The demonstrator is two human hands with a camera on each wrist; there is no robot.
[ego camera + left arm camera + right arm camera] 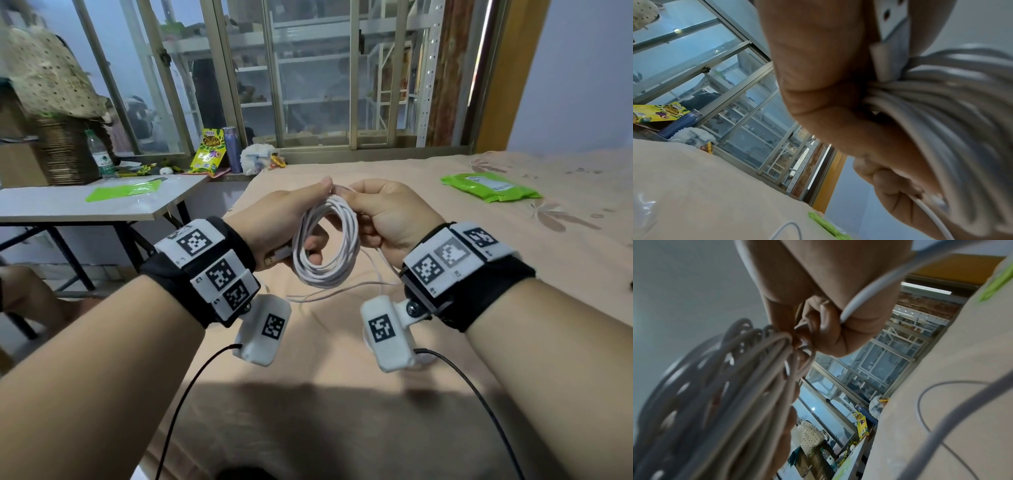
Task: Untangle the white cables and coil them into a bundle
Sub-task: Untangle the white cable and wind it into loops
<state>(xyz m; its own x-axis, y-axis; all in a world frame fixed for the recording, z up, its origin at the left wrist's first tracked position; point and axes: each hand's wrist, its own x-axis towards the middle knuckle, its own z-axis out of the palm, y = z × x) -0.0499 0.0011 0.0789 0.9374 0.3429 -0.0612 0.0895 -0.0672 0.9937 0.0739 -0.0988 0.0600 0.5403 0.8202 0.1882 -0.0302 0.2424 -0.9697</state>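
A coil of white cable [325, 246] hangs between both hands above the bed, several loops thick. My left hand [291, 219] grips the coil's left side, thumb on top, with a USB plug [275, 257] sticking out below the palm. My right hand [380, 212] pinches a strand at the top of the coil beside the left thumb. A loose tail of cable [342, 291] trails from the right hand down onto the sheet. The left wrist view shows the loops [941, 100] pressed into the palm. In the right wrist view the fingers [830, 324] curl round a strand [863, 296] beside the coil [719, 386].
The bed's beige flowered sheet [342, 342] lies under the hands, a green packet [489, 186] on it at the far right. A grey folding table [85, 202] stands left, with a green sheet, a bottle and a wicker basket. Snack bag and purple flask [233, 149] sit by the window.
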